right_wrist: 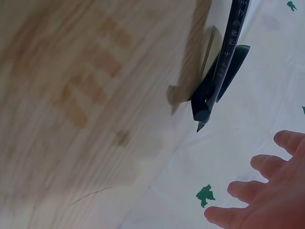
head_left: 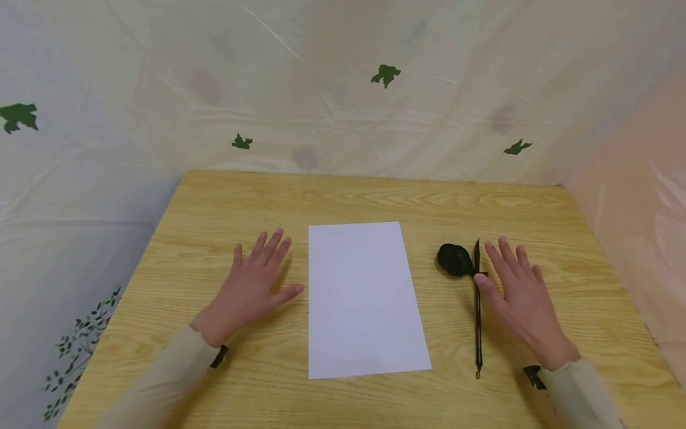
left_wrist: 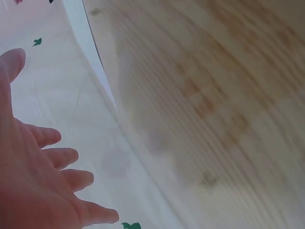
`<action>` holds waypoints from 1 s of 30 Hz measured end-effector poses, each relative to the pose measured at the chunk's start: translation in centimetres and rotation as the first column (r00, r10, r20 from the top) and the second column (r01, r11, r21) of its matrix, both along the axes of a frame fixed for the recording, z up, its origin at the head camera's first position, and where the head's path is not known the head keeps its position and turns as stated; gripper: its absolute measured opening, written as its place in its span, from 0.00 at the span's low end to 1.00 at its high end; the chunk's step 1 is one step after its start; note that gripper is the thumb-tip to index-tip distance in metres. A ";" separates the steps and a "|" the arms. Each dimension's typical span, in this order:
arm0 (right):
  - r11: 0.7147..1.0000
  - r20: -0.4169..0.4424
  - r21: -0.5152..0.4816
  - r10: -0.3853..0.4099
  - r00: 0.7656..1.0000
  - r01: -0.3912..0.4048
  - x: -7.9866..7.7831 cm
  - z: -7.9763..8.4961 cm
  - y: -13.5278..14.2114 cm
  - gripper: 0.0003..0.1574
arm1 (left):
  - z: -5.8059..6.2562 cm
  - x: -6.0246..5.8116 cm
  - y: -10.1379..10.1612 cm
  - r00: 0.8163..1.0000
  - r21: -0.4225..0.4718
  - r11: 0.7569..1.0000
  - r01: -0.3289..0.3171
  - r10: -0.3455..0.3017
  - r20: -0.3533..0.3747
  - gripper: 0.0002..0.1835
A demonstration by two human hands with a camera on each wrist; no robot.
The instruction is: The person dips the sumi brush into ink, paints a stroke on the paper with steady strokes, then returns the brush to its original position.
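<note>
A white sheet of paper (head_left: 364, 304) lies on the wooden table between the two hands. Left of it is the left hand (head_left: 249, 292), palm down with fingers spread, holding nothing; the left wrist view shows the same hand (left_wrist: 38, 176) with straight fingers. To the paper's right, a slim black writing brush (head_left: 478, 328) rests across the stem of a small round black dish (head_left: 453, 260). The right hand (head_left: 522, 304) is beside the brush, fingers extended; its thumb tip overlaps the brush in the head view, and contact cannot be told. The right wrist view shows the brush (right_wrist: 228, 50) apart from the fingers (right_wrist: 245, 192).
The wooden table (head_left: 241, 196) has pale cloth (head_left: 321, 89) hanging behind it and at both sides, printed with green birds. Each wrist carries a dark strap, partly under a light sleeve (head_left: 166, 369).
</note>
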State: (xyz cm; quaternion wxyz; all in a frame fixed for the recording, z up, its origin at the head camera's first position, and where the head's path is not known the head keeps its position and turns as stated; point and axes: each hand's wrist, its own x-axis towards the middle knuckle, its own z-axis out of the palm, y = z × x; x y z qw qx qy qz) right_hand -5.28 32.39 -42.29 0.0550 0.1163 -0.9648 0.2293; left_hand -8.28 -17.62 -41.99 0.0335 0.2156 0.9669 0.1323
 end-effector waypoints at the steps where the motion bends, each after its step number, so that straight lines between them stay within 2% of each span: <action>1: 1.000 -0.002 -0.003 0.002 1.000 -0.002 0.1 0.0 -0.1 0.42 | 0.0 0.0 0.2 1.000 -0.001 1.000 0.010 -0.010 0.001 0.52; 9: 1.000 -0.013 -0.017 0.022 1.000 -0.022 0.6 -0.1 -0.7 0.42 | -0.3 0.4 1.5 0.996 0.017 0.996 0.082 -0.082 0.017 0.49; 16: 0.999 -0.017 -0.021 0.030 0.999 -0.030 0.9 -0.3 -1.1 0.42 | -1.0 0.3 2.2 0.991 -0.033 0.991 0.132 -0.132 0.012 0.47; 30: 0.999 -0.006 -0.008 0.036 0.999 -0.036 1.4 0.5 -2.0 0.41 | -1.3 -0.1 2.5 0.968 -0.066 0.969 0.236 -0.229 0.101 0.44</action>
